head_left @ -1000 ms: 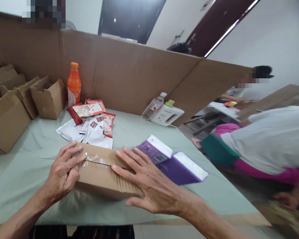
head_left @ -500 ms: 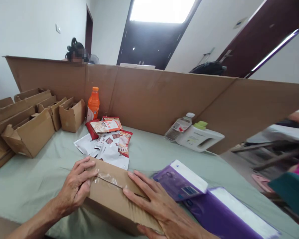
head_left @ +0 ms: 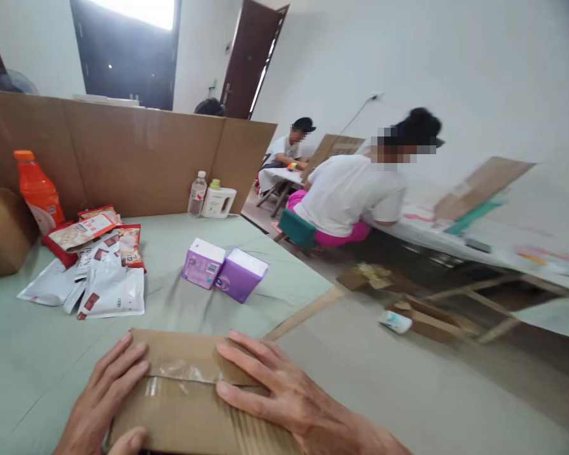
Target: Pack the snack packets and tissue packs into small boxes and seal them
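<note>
A closed cardboard box [head_left: 184, 417] with clear tape along its top seam is at the bottom of the view, close to me. My left hand [head_left: 107, 398] grips its left side, the fingers over the top edge and the thumb toward the front. Across the right part of the top lie the spread fingers of my right hand [head_left: 284, 392], also holding the box; its thumb is hidden. Beyond the box are white and red snack packets [head_left: 111, 284] in a pile. Two purple tissue packs [head_left: 203, 265] rest side by side farther right.
An orange bottle [head_left: 38, 189] stands by a brown carton [head_left: 4, 234] at left. A clear bottle [head_left: 198, 196] and a white jug [head_left: 219, 202] stand against a cardboard screen [head_left: 137, 158]. Right of the table edge, a person [head_left: 346, 196] sits on a teal chair; an open box [head_left: 427, 319] lies on the floor.
The view has swung right, bringing the floor and seated people into sight. Both hands stay on the box, which now lies nearer the bottom edge. The tissue packs appear farther away.
</note>
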A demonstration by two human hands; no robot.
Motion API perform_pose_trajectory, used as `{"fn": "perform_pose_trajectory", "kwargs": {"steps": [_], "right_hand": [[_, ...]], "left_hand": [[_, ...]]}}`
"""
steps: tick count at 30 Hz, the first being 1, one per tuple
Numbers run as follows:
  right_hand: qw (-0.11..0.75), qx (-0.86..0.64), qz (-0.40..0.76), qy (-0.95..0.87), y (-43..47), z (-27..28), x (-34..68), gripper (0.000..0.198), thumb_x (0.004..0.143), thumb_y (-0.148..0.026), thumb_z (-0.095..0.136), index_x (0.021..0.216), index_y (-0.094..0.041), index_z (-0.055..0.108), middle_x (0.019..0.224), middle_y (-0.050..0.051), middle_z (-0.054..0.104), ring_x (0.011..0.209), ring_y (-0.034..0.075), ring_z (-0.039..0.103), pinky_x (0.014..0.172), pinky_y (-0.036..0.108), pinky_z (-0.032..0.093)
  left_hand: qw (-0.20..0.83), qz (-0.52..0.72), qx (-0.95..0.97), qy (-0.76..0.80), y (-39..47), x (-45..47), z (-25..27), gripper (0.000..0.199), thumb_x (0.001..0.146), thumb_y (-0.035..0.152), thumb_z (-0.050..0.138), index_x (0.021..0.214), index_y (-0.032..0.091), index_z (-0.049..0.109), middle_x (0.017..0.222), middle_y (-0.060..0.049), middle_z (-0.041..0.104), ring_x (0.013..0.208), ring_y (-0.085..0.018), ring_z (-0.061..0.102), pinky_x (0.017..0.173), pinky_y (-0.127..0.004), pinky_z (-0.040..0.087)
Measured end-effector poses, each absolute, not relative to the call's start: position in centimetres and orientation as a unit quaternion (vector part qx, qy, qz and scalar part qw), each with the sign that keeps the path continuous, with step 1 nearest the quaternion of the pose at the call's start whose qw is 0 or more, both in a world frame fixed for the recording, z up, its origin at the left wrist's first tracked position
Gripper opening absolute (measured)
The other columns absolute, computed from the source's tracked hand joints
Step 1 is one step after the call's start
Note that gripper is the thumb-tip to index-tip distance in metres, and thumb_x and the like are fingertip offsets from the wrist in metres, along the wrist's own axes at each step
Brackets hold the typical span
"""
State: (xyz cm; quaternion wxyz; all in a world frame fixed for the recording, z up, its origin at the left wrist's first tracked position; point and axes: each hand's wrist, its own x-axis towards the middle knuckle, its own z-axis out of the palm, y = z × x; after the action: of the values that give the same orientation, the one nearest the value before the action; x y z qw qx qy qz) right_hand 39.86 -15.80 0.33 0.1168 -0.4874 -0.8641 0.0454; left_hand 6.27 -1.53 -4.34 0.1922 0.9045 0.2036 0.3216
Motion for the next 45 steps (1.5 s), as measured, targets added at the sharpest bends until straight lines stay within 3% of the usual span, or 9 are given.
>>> {"fn": "perform_pose_trajectory", "kwargs": {"steps": [11, 16, 20, 24, 30, 34, 38, 43, 45], "right_hand": [[0.147, -0.678, -0.231, -0.683, -26.5, -2.4, 50.1, 0.062, 0.098, -0.041, 0.060, 0.158, -0.032, 0.051, 0.162, 0.012, 0.052, 0.145, 0.042, 0.052, 0.099, 0.056, 0.056], [0.164, -0.749, -0.271, -0.582, -27.4, -4.0, 56.9, 0.051, 0.101, -0.045, 0.052, 0.149, -0.030, 0.060, 0.153, 0.014, 0.060, 0.138, 0.043, 0.057, 0.098, 0.061, 0.054], [0.202, -0.780, -0.280, -0.522, -22.4, -5.0, 62.4, 0.051, 0.102, -0.050, 0.047, 0.140, -0.023, 0.065, 0.147, 0.017, 0.063, 0.136, 0.040, 0.058, 0.108, 0.059, 0.050], [0.234, -0.808, -0.242, -0.484, -13.4, -6.0, 66.9, 0.059, 0.095, -0.050, 0.050, 0.145, -0.020, 0.060, 0.145, 0.018, 0.064, 0.134, 0.041, 0.058, 0.108, 0.060, 0.050], [0.235, -0.822, -0.161, -0.494, 2.0, -5.5, 71.3, 0.070, 0.085, -0.042, 0.059, 0.152, -0.022, 0.054, 0.146, 0.017, 0.063, 0.133, 0.041, 0.056, 0.102, 0.060, 0.051], [0.232, -0.827, -0.124, -0.497, 9.8, -4.8, 73.8, 0.072, 0.083, -0.047, 0.061, 0.150, -0.023, 0.057, 0.151, 0.015, 0.060, 0.136, 0.042, 0.052, 0.106, 0.061, 0.046], [0.224, -0.837, -0.104, -0.488, 13.8, -4.7, 75.0, 0.078, 0.083, -0.049, 0.063, 0.156, -0.023, 0.052, 0.157, 0.016, 0.054, 0.141, 0.046, 0.046, 0.107, 0.069, 0.043], [0.192, -0.849, -0.081, -0.486, 14.5, -3.2, 74.2, 0.086, 0.086, -0.057, 0.061, 0.162, -0.021, 0.043, 0.165, 0.018, 0.046, 0.150, 0.048, 0.038, 0.111, 0.076, 0.035], [0.192, -0.847, -0.096, -0.486, 13.7, -2.3, 73.3, 0.087, 0.087, -0.060, 0.058, 0.161, -0.018, 0.043, 0.169, 0.020, 0.038, 0.154, 0.047, 0.032, 0.114, 0.076, 0.031]], "left_hand": [[0.217, 0.246, 0.944, 0.049, 1.5, 21.0, -4.2, 0.064, 0.110, 0.047, 0.044, 0.168, 0.025, 0.025, 0.173, -0.018, 0.030, 0.158, -0.033, 0.036, 0.123, -0.057, 0.043], [0.169, 0.209, 0.955, 0.123, 3.7, 20.6, -7.9, 0.058, 0.110, 0.044, 0.045, 0.164, 0.024, 0.036, 0.169, -0.018, 0.039, 0.152, -0.033, 0.046, 0.119, -0.055, 0.048], [0.141, 0.194, 0.960, 0.147, 5.2, 20.8, -10.8, 0.057, 0.108, 0.047, 0.048, 0.158, 0.019, 0.047, 0.162, -0.021, 0.049, 0.146, -0.037, 0.052, 0.115, -0.055, 0.052], [0.111, 0.182, 0.965, 0.153, 4.8, 21.0, -13.1, 0.055, 0.106, 0.048, 0.054, 0.155, 0.025, 0.053, 0.157, -0.015, 0.057, 0.144, -0.035, 0.055, 0.117, -0.055, 0.050], [-0.016, 0.188, 0.975, 0.120, 4.1, 21.0, -13.6, 0.063, 0.108, 0.050, 0.045, 0.165, 0.024, 0.035, 0.159, -0.009, 0.056, 0.145, -0.029, 0.054, 0.116, -0.046, 0.049], [-0.110, 0.229, 0.963, 0.085, 4.8, 21.5, -13.5, 0.062, 0.110, 0.051, 0.037, 0.162, 0.019, 0.041, 0.147, -0.010, 0.067, 0.139, -0.027, 0.057, 0.111, -0.040, 0.047], [-0.153, 0.253, 0.953, 0.069, 5.3, 21.6, -15.1, 0.062, 0.109, 0.060, 0.036, 0.154, 0.022, 0.053, 0.135, -0.009, 0.073, 0.130, -0.027, 0.061, 0.111, -0.037, 0.045], [-0.158, 0.263, 0.948, 0.083, 5.5, 21.4, -17.1, 0.045, 0.112, 0.042, 0.037, 0.150, 0.029, 0.058, 0.137, -0.006, 0.072, 0.135, -0.025, 0.058, 0.114, -0.038, 0.044], [-0.153, 0.264, 0.949, 0.077, 5.6, 21.5, -16.8, 0.049, 0.111, 0.052, 0.038, 0.147, 0.028, 0.060, 0.138, -0.007, 0.072, 0.136, -0.026, 0.057, 0.114, -0.038, 0.044]]}}
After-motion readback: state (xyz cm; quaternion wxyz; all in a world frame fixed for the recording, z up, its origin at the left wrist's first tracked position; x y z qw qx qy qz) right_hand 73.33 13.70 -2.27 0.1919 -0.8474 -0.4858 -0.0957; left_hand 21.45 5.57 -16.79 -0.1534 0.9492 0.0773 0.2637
